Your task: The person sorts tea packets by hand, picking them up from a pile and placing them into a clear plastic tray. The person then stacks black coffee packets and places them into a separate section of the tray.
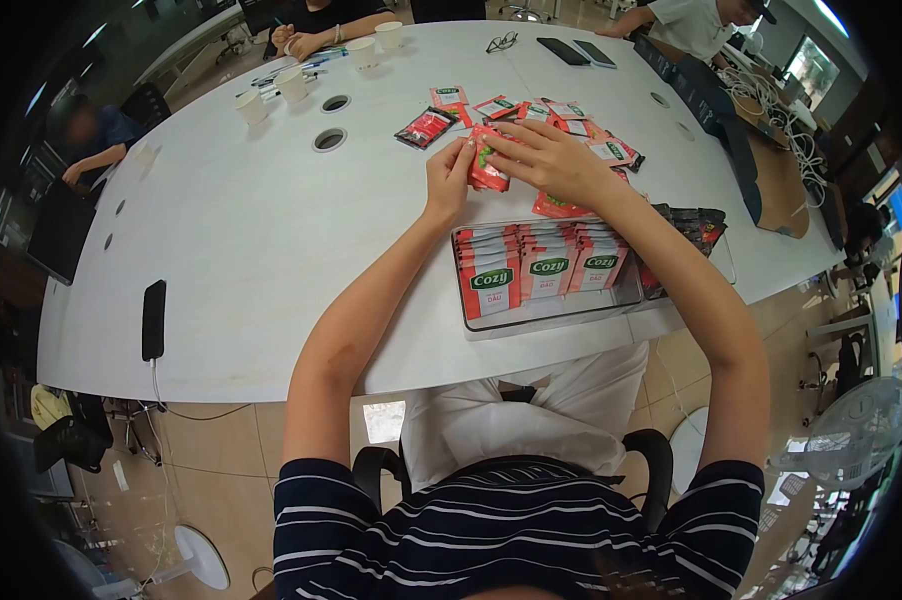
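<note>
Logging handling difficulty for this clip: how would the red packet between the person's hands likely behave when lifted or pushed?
The red packet is probably floppy, as it looks like a thin sachet. It seems light: small, with the left hand gripping only its edge. Pushed flat, it would likely slide rather than roll.

- The right hand (546, 158) hides part of the red sachet (488, 177) from me.
- The right forearm (683, 270) blocks some of the clear tray (553, 322).
- I see the person opposite (343, 14) cut off by the top edge.
</note>
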`<control>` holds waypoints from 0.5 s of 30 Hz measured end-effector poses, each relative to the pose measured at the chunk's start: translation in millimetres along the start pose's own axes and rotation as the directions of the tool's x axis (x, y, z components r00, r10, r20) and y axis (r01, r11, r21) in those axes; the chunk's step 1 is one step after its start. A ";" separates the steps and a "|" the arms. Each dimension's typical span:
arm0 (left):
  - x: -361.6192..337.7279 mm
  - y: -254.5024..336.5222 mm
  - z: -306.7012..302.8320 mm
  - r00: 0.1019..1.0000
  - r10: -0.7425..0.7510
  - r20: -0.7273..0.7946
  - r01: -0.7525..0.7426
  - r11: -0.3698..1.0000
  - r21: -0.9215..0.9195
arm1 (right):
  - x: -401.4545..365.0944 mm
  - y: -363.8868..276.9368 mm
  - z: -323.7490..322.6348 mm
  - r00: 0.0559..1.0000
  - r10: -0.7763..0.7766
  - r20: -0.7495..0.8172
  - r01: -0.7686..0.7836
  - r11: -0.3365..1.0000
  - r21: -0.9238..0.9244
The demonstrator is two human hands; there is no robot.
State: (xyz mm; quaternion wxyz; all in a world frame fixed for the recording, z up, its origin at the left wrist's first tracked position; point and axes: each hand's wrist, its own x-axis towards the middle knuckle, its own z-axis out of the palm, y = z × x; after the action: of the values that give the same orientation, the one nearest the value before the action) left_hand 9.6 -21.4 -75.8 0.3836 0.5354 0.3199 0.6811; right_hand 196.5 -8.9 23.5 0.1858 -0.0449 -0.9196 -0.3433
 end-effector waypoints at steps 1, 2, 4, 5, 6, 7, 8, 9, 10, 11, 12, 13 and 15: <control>0.2 0.4 -0.9 1.000 -0.007 0.009 0.007 1.000 0.001 | 0.8 0.7 -1.4 1.000 -0.019 -0.006 0.019 1.000 -0.014; 0.2 0.2 -0.6 1.000 -0.013 0.014 0.013 1.000 0.016 | 1.0 0.2 -1.1 1.000 -0.013 -0.027 0.013 1.000 -0.013; 1.0 -1.6 -0.1 0.999 -0.024 0.028 0.022 0.999 0.047 | 2.3 -0.7 -2.0 0.998 -0.001 -0.068 0.000 1.000 -0.012; 0.3 -2.1 -1.0 0.999 -0.037 0.010 0.037 0.997 0.061 | 0.9 0.6 -4.3 0.994 0.069 -0.086 -0.066 0.997 0.041; -1.7 -0.9 -1.4 0.999 -0.051 -0.006 0.051 0.996 0.074 | 2.1 2.0 -13.4 0.985 0.140 -0.101 -0.130 0.987 0.095; -1.8 -0.9 -1.5 0.998 -0.063 -0.023 0.065 0.994 0.087 | 3.3 3.2 -23.7 0.971 0.210 -0.112 -0.192 0.970 0.148; 0.4 -4.1 -1.2 0.998 -0.018 -0.054 0.025 0.991 0.129 | 2.9 3.7 -34.7 0.940 0.329 -0.095 -0.299 0.923 0.242; 3.4 -12.1 -1.7 0.996 0.030 -0.084 -0.015 0.985 0.170 | 1.0 4.0 -48.1 0.896 0.439 -0.066 -0.395 0.857 0.331; 6.7 -14.3 -0.5 0.990 0.080 -0.115 -0.054 0.976 0.212 | -0.9 4.2 -62.3 0.842 0.539 -0.029 -0.481 0.773 0.414; 7.8 -16.0 -1.5 0.990 0.084 -0.115 -0.053 0.967 0.249 | -1.9 3.5 -79.6 0.803 0.590 0.089 -0.541 0.658 0.523; 7.1 -15.5 -3.2 0.989 0.088 -0.116 -0.052 0.957 0.286 | -3.3 1.5 -98.0 0.758 0.617 0.212 -0.596 0.523 0.610; 6.2 -14.1 -3.4 0.989 0.091 -0.118 -0.049 0.945 0.323 | -7.4 -3.5 -110.0 0.709 0.619 0.338 -0.643 0.371 0.670; 5.9 -10.4 -0.1 0.987 0.032 -0.155 -0.004 0.984 0.176 | -23.6 -18.4 -122.6 0.752 0.508 0.421 -0.648 0.447 0.617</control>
State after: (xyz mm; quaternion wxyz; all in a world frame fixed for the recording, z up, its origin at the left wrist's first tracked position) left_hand 10.6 -11.1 -81.7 0.3023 0.5144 0.4032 0.6939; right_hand 252.6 -101.3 88.7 0.2119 -0.3076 -0.9163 0.1447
